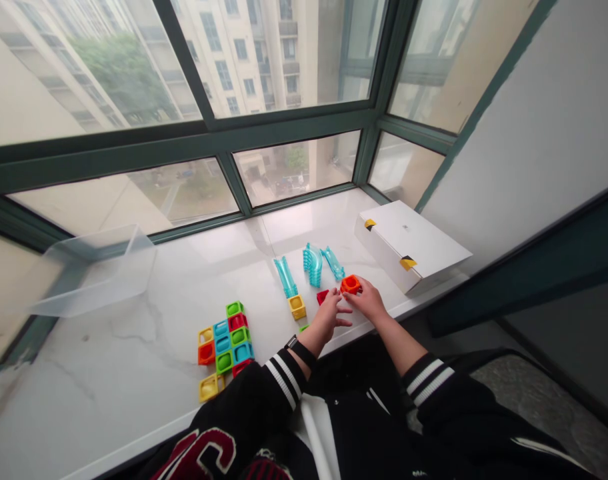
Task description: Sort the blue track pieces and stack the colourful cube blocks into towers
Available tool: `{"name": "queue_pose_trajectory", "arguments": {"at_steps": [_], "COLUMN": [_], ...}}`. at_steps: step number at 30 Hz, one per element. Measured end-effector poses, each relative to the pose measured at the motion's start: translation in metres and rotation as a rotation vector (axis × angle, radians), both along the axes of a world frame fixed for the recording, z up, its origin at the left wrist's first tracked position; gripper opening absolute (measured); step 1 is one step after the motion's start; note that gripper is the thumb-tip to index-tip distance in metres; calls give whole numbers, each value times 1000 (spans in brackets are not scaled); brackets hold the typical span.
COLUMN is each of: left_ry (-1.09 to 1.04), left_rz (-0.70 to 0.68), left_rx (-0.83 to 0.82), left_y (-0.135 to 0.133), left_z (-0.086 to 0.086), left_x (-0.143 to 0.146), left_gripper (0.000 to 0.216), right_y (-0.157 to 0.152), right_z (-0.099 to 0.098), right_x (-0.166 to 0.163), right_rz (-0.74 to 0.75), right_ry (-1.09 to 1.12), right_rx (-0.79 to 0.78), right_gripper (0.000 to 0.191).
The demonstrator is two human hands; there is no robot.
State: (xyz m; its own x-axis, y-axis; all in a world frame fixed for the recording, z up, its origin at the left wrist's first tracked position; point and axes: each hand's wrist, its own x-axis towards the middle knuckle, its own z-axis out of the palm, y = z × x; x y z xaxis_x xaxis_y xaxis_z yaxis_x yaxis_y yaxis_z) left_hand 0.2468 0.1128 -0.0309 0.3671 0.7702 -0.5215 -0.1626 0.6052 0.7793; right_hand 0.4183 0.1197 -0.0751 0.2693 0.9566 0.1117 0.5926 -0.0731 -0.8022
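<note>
My right hand (368,300) pinches an orange square block (351,284) on the white marble sill (134,347). My left hand (329,316) lies beside it, its fingers spread over a red block (323,296). A yellow block (297,307) stands just left of my hands, at the foot of a teal ramp piece (286,276). Two more teal track pieces (314,264) lie behind the orange block. A cluster of joined coloured blocks (227,340) sits further left, with a loose yellow block (210,387) at its near corner.
A white cardboard box (409,243) lies at the right end of the sill. A clear plastic tub (91,270) stands at the left by the window. Green window frames (184,143) back the sill. A green piece (303,327) peeks out by my left wrist.
</note>
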Motion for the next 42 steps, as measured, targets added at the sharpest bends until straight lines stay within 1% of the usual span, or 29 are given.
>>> {"name": "queue_pose_trajectory", "arguments": {"at_steps": [6,9,13,17,23,26,28,31,35,38,40,42], "left_ry": [-55,-74,-124,-148,-146,-100,-11,57,-78,-108,-49,40], "left_rz": [-27,-39,-61,-63,-75,-73,-75,-99,-119,-18,87,225], "left_rx": [-65,-61,-43,-25,-23,-35,-34,29,171,258,321,396], "left_y": [2,1,-1,-4,-2,-1,-2,-10,-22,-26,-28,-33], "left_z": [-4,-3,1,5,2,2,6,25,64,88,97,102], "left_x": [3,4,4,3,4,1,-5,-27,-81,-131,-165,-199], "left_gripper": [67,64,59,62,64,64,70,79,72,66,64,62], "right_y": [-1,-2,-2,-1,0,0,1,2,3,3,3,2], "right_z": [0,3,9,10,0,-8,-14,-22,-26,-24,-24,-23], "right_x": [-1,-2,-3,-3,-1,0,1,4,7,7,7,7], "right_rz": [14,21,43,55,47,45,37,22,20,18,16,15], "right_ry": [43,55,26,14,40,48,47,63,70,43,31,30], "right_rx": [-29,-49,-52,-44,-36,-23,-6,4,16,17,14,18], "right_gripper": [57,55,47,47,49,56,63,71,74,75,75,76]}}
